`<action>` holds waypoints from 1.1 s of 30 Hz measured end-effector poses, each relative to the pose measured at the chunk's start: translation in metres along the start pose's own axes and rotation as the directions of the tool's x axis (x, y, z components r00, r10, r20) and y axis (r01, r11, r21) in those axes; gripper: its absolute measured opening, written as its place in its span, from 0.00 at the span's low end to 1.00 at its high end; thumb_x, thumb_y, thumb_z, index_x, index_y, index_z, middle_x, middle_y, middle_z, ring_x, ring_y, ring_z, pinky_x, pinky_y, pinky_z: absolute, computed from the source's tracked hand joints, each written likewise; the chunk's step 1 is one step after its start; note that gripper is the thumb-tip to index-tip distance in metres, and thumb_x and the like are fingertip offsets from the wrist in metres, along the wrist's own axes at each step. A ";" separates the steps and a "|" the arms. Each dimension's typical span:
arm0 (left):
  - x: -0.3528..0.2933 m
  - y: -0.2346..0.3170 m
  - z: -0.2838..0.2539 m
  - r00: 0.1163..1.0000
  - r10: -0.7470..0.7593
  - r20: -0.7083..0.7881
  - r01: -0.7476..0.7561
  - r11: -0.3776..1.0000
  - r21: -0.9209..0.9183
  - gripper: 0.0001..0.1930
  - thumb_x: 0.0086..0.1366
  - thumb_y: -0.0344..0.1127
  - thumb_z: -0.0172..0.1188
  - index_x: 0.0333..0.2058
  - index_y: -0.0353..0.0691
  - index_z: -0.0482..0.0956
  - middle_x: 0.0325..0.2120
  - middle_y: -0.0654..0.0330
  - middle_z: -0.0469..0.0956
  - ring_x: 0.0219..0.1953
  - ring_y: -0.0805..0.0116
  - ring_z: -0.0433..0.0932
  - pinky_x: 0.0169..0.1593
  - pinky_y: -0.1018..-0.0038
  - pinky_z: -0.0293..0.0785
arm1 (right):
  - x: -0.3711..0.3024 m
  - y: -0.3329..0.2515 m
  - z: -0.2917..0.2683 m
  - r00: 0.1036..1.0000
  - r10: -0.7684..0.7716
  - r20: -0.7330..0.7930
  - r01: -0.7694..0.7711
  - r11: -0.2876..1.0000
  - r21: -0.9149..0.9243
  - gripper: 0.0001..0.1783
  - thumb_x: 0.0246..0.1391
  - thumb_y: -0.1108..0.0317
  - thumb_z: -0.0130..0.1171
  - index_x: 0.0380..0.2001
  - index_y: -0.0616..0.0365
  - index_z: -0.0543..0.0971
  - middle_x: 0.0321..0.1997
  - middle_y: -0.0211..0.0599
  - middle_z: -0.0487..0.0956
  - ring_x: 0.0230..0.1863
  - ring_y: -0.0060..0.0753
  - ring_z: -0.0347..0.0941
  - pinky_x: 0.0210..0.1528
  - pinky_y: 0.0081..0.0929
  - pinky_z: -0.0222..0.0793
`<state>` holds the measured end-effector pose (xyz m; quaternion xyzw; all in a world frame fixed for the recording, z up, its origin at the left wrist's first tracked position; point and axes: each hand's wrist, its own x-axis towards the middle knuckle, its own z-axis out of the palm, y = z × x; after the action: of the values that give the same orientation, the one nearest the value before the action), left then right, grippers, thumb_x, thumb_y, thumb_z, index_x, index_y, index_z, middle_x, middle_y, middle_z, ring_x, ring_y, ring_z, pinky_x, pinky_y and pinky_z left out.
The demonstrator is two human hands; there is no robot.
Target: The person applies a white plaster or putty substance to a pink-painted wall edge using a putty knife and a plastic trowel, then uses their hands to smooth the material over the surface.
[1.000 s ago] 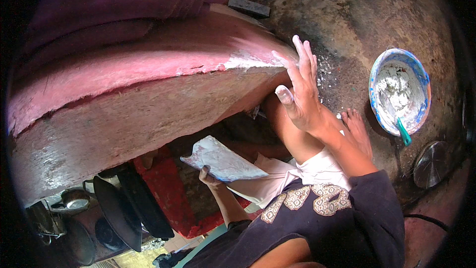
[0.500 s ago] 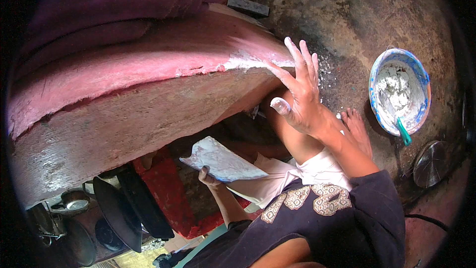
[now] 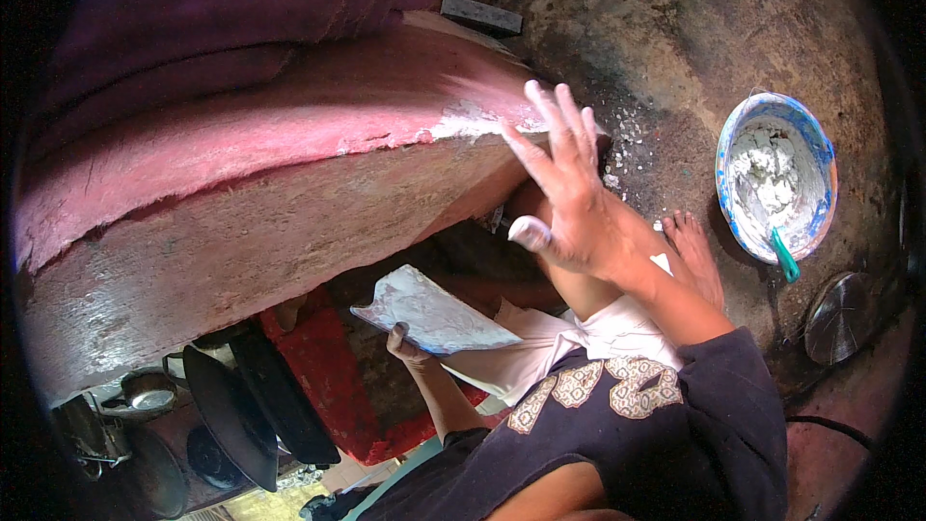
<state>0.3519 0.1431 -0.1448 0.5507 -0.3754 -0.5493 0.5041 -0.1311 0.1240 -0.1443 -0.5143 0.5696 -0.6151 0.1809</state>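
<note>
My left hand (image 3: 411,345) grips the near edge of a flat, white-smeared board (image 3: 439,311), its thumb showing on the edge and its other fingers mostly hidden beneath. White paste coats the board's upper face. My right hand (image 3: 571,195) is open, fingers spread and tips whitened, with nothing in it. It is over the right end of a pink-topped ledge (image 3: 289,125), beside a patch of white paste (image 3: 463,123) along the ledge's edge. Whether the fingertips touch the ledge I cannot tell.
A blue-and-white-smeared bucket (image 3: 725,166) of white paste stands right, holding a green-handled tool (image 3: 785,257). White crumbs (image 3: 632,140) dot the floor. A grey block (image 3: 481,15) lies beyond the ledge, near purple cloth (image 3: 222,0). Dark pans (image 3: 227,415) sit lower left; a round lid (image 3: 837,318) lies right.
My right hand has shifted left and slightly toward me, fingers still spread. My left hand and the board have stayed in place.
</note>
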 end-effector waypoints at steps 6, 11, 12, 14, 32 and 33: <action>-0.005 0.016 0.039 1.000 -0.002 0.010 0.002 1.000 0.007 0.44 0.56 0.53 0.62 0.63 0.29 0.57 0.60 0.44 0.65 0.60 0.45 0.67 0.63 0.47 0.63 | 0.007 -0.024 -0.001 0.994 -0.105 0.007 0.103 0.988 0.111 0.60 0.49 0.21 0.43 0.70 0.60 0.55 0.74 0.58 0.47 0.75 0.66 0.35 0.71 0.65 0.27; -0.011 0.025 0.063 1.000 -0.004 0.006 0.003 1.000 0.011 0.44 0.55 0.53 0.62 0.63 0.30 0.58 0.60 0.44 0.65 0.60 0.45 0.67 0.62 0.48 0.64 | 0.004 -0.015 0.002 0.998 0.025 -0.050 -0.023 0.998 0.053 0.59 0.52 0.21 0.38 0.71 0.61 0.50 0.75 0.59 0.44 0.75 0.64 0.36 0.71 0.63 0.26; -0.011 0.026 0.066 1.000 -0.004 0.005 0.003 1.000 0.012 0.44 0.55 0.53 0.61 0.63 0.30 0.58 0.60 0.45 0.65 0.60 0.45 0.67 0.61 0.48 0.64 | 0.002 -0.014 0.006 0.998 0.051 -0.025 -0.050 0.998 0.030 0.59 0.52 0.22 0.39 0.71 0.62 0.49 0.75 0.61 0.43 0.75 0.63 0.35 0.72 0.62 0.25; -0.012 0.028 0.070 1.000 0.000 0.009 0.000 1.000 0.018 0.44 0.55 0.54 0.61 0.63 0.31 0.58 0.60 0.45 0.65 0.60 0.45 0.67 0.61 0.48 0.65 | -0.002 -0.016 0.015 0.999 0.049 0.011 -0.048 0.999 -0.025 0.60 0.52 0.23 0.40 0.71 0.64 0.48 0.75 0.61 0.42 0.75 0.64 0.34 0.72 0.62 0.26; 0.000 0.033 0.085 0.999 0.019 0.039 -0.024 0.991 0.130 0.43 0.57 0.60 0.56 0.64 0.36 0.58 0.62 0.46 0.59 0.61 0.43 0.63 0.58 0.50 0.68 | -0.021 -0.009 0.010 0.997 0.000 0.076 0.017 0.976 -0.215 0.47 0.53 0.31 0.50 0.70 0.45 0.59 0.77 0.53 0.40 0.77 0.62 0.29 0.71 0.67 0.19; 0.002 0.029 0.082 0.998 0.046 0.044 -0.051 0.991 0.124 0.43 0.54 0.57 0.58 0.63 0.36 0.59 0.60 0.47 0.62 0.59 0.45 0.65 0.57 0.50 0.68 | -0.021 -0.009 0.011 0.999 0.001 0.033 0.006 0.976 -0.217 0.46 0.54 0.30 0.49 0.69 0.44 0.60 0.77 0.53 0.40 0.76 0.63 0.29 0.70 0.68 0.20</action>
<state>0.2755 0.1228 -0.1078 0.5606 -0.4326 -0.5233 0.4741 -0.1100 0.1375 -0.1475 -0.5418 0.6296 -0.5410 0.1319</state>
